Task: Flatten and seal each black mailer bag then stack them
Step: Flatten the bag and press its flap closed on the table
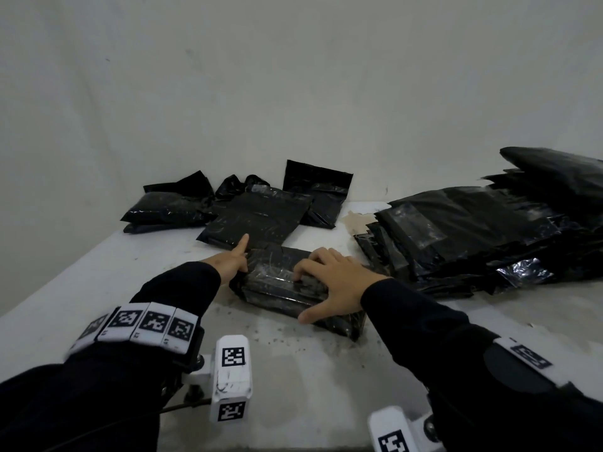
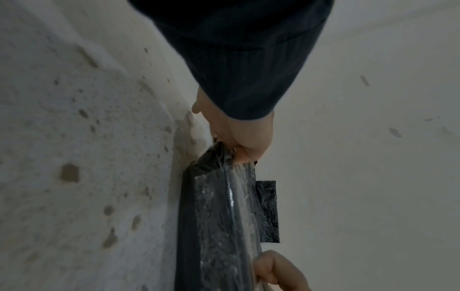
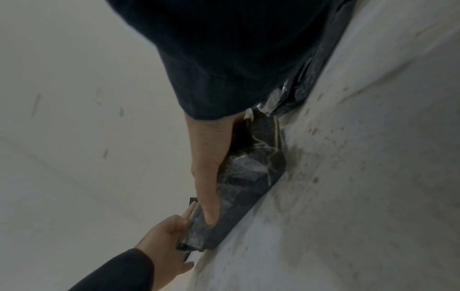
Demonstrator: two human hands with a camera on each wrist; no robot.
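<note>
Two bare hands press on a black mailer bag (image 1: 290, 288) lying on a white table (image 1: 98, 288).

The right hand (image 1: 332, 285) lies palm down on top of the bag, fingers bent with their tips pushing into its glossy folded flap, thumb stretched along the near edge; it presses rather than closes round anything. The left hand (image 1: 233, 261) is at the bag's left end: its index finger points straight out, while the right wrist view shows the other fingers curled against that end, holding it. The bag sits near the table's middle, just in front of a flat mailer (image 1: 257, 216). More filled mailers (image 1: 169, 203) lie near the back wall. A tall stack of black mailers (image 1: 483, 230) stands to the right, close beside the right hand.
</note>
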